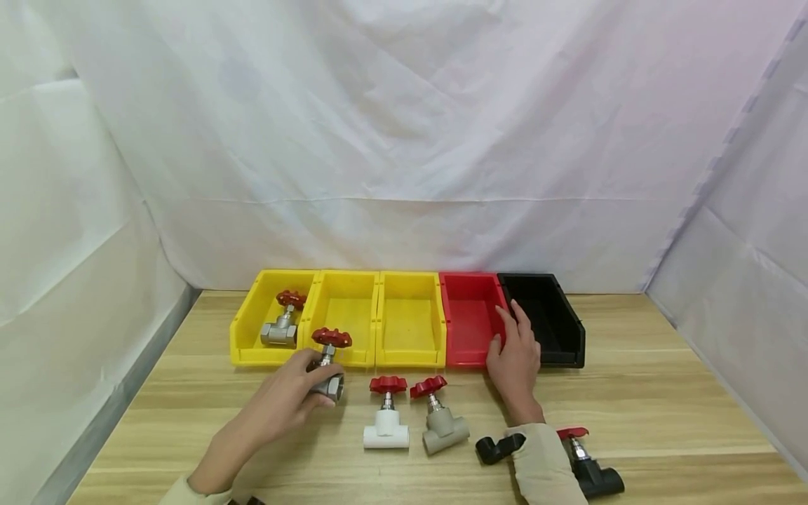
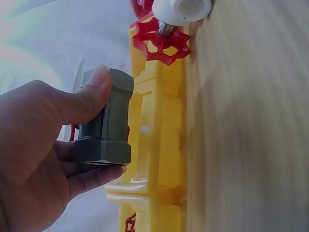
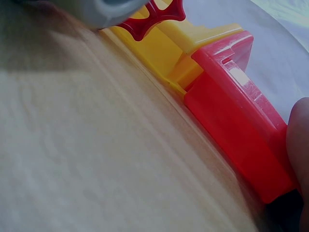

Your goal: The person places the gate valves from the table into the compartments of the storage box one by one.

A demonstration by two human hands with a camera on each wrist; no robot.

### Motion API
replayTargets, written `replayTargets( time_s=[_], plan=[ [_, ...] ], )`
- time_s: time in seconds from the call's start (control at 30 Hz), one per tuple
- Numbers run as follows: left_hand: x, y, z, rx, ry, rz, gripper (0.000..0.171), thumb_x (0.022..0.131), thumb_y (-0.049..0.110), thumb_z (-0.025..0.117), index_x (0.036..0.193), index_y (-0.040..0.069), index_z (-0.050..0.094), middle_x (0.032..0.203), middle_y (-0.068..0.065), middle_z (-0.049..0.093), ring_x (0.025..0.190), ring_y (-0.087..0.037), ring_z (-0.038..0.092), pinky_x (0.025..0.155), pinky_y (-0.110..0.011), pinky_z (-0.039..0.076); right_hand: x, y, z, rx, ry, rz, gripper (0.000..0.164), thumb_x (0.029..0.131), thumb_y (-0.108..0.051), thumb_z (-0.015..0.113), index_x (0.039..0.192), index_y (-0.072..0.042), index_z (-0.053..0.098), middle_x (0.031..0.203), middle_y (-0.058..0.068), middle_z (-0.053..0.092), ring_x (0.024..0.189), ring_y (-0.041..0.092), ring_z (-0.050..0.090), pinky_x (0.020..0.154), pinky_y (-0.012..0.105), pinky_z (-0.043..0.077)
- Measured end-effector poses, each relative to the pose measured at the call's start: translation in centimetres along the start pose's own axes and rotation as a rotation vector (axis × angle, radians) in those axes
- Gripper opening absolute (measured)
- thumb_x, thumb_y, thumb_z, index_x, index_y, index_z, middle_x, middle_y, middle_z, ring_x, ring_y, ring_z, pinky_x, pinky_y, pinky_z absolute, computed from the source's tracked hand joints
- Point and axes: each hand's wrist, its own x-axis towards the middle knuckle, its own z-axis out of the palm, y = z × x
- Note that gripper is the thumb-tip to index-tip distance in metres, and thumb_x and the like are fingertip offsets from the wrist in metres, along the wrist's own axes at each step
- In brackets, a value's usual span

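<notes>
My left hand [image 1: 284, 396] grips a metal valve [image 1: 335, 388] by its body, the red handwheel uppermost, just in front of the second yellow bin [image 1: 346, 308]. In the left wrist view the thumb lies across the valve's grey body [image 2: 104, 125], with fingers behind and beneath it. My right hand [image 1: 517, 361] holds nothing visible; its fingers are spread and slightly bent over the border of the red bin [image 1: 467, 319] and the black bin [image 1: 541, 298]. Only part of that hand shows in the right wrist view, beside the red bin's front [image 3: 236, 130].
A similar metal valve [image 1: 280, 331] lies in the leftmost yellow bin [image 1: 243, 330]. On the wooden table stand a white valve [image 1: 386, 429], a beige valve [image 1: 445, 428], a black elbow-shaped piece [image 1: 497, 447] and a black valve [image 1: 596, 478] with a red handle. White cloth hangs behind.
</notes>
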Motion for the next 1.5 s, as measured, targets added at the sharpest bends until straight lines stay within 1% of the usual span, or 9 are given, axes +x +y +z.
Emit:
replayTargets(
  time_s=[0.2, 0.33, 0.57, 0.7, 0.83, 1.07, 1.3, 1.4, 1.5],
  plan=[
    [1.5, -0.3, 0.0, 0.0, 0.025, 0.002, 0.044, 0.077, 0.026, 0.079, 0.118, 0.016, 0.068, 0.101, -0.009, 0.054, 0.078, -0.016, 0.046, 0.064, -0.03, 0.047, 0.0, 0.0, 0.0, -0.006, -0.002, 0.006, 0.056, 0.081, 0.003, 0.064, 0.134, -0.012, 0.053, 0.15, 0.008, 0.034, 0.125, 0.034, 0.041, 0.081, 0.049, 0.041],
    [2.4, -0.6, 0.0, 0.004, 0.038, 0.001, 0.042, 0.078, 0.025, 0.078, 0.118, 0.016, 0.067, 0.098, -0.008, 0.052, 0.076, -0.016, 0.043, 0.061, -0.028, 0.043, 0.0, 0.0, 0.0, -0.011, 0.0, 0.002, 0.056, 0.082, 0.003, 0.064, 0.134, -0.012, 0.053, 0.15, 0.008, 0.033, 0.124, 0.034, 0.041, 0.08, 0.049, 0.041],
    [3.6, -1.4, 0.2, 0.026, 0.062, -0.01, 0.04, 0.078, 0.024, 0.078, 0.116, 0.016, 0.067, 0.094, -0.009, 0.051, 0.074, -0.018, 0.042, 0.059, -0.028, 0.042, 0.0, 0.0, 0.0, -0.013, 0.001, -0.001, 0.056, 0.081, 0.003, 0.065, 0.134, -0.012, 0.052, 0.15, 0.009, 0.034, 0.125, 0.034, 0.041, 0.08, 0.049, 0.041],
    [4.3, -1.7, 0.1, 0.027, 0.031, -0.048, 0.038, 0.081, 0.024, 0.077, 0.117, 0.015, 0.067, 0.095, -0.011, 0.051, 0.074, -0.018, 0.042, 0.056, -0.026, 0.041, 0.0, 0.0, 0.0, -0.012, 0.003, 0.001, 0.056, 0.081, 0.003, 0.065, 0.134, -0.012, 0.052, 0.15, 0.009, 0.034, 0.124, 0.034, 0.041, 0.08, 0.049, 0.041],
    [5.0, -1.8, -0.1, 0.016, -0.008, -0.095, 0.038, 0.082, 0.025, 0.075, 0.118, 0.015, 0.067, 0.094, -0.01, 0.052, 0.074, -0.019, 0.043, 0.059, -0.028, 0.041, 0.0, 0.0, 0.1, -0.012, 0.004, 0.001, 0.057, 0.081, 0.002, 0.066, 0.134, -0.012, 0.052, 0.15, 0.009, 0.033, 0.125, 0.034, 0.041, 0.081, 0.049, 0.041],
    [6.3, -1.7, 0.1, 0.012, -0.048, -0.099, 0.039, 0.082, 0.027, 0.075, 0.119, 0.017, 0.066, 0.095, -0.011, 0.053, 0.073, -0.019, 0.045, 0.061, -0.03, 0.043, 0.0, 0.1, 0.1, -0.016, 0.002, 0.01, 0.057, 0.081, 0.003, 0.065, 0.135, -0.012, 0.052, 0.15, 0.009, 0.033, 0.124, 0.034, 0.041, 0.082, 0.05, 0.041],
    [7.7, -2.1, 0.9, 0.018, -0.081, -0.128, 0.038, 0.085, 0.024, 0.073, 0.121, 0.014, 0.064, 0.093, -0.011, 0.052, 0.073, -0.021, 0.042, 0.057, -0.029, 0.039, 0.1, 0.2, 0.2, -0.022, -0.003, 0.013, 0.057, 0.082, 0.001, 0.065, 0.135, -0.014, 0.052, 0.151, 0.007, 0.033, 0.124, 0.034, 0.042, 0.082, 0.05, 0.041],
    [8.1, -2.3, 1.2, 0.021, -0.113, -0.156, 0.04, 0.085, 0.023, 0.073, 0.123, 0.014, 0.063, 0.098, -0.014, 0.054, 0.075, -0.022, 0.043, 0.057, -0.03, 0.042, 0.1, 0.3, 0.3, -0.018, -0.003, 0.013, 0.056, 0.082, 0.001, 0.065, 0.134, -0.014, 0.053, 0.151, 0.006, 0.033, 0.123, 0.034, 0.042, 0.083, 0.05, 0.041],
    [8.5, -2.4, 1.5, 0.031, -0.146, -0.178, 0.043, 0.086, 0.023, 0.073, 0.125, 0.013, 0.062, 0.103, -0.016, 0.055, 0.079, -0.023, 0.046, 0.061, -0.032, 0.046, 0.0, 0.3, 0.3, -0.015, -0.001, 0.008, 0.056, 0.082, 0.001, 0.066, 0.134, -0.013, 0.053, 0.151, 0.005, 0.032, 0.124, 0.033, 0.042, 0.083, 0.05, 0.041]
  ],
)
